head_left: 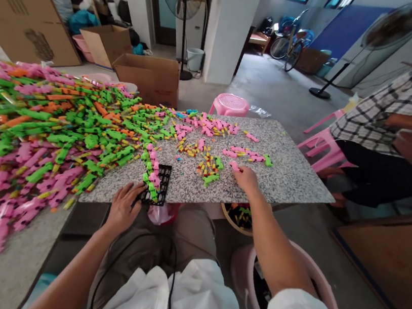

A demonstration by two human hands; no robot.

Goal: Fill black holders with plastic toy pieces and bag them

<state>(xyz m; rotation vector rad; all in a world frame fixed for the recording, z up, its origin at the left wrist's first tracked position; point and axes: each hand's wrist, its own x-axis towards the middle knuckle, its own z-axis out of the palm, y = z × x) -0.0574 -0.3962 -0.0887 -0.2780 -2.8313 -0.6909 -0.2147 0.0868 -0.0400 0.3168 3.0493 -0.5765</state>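
Note:
My right hand (247, 181) is over the granite-patterned tabletop (286, 181), its fingers closed on a small pink plastic animal-shaped piece (234, 165). Left of it, my left hand (124, 207) rests at the near edge with fingers extended, touching the side of a black grid tray (164, 184). Pink and green animal-shaped pieces (152, 172) stand in rows in that tray. Between the hands lie loose yellow-and-red sticks (206, 166) and a green piece (210, 178). Beyond my right hand is a line of pink pieces (246, 154) ending in a green one.
A large heap of pink, green and orange toys (52, 128) covers the left side. Below the table's front edge are a yellow-rimmed basin (226, 212) and a pink tub (330, 294). A pink stool (230, 104) stands behind the table; a person in a checked shirt (394, 94) sits at right.

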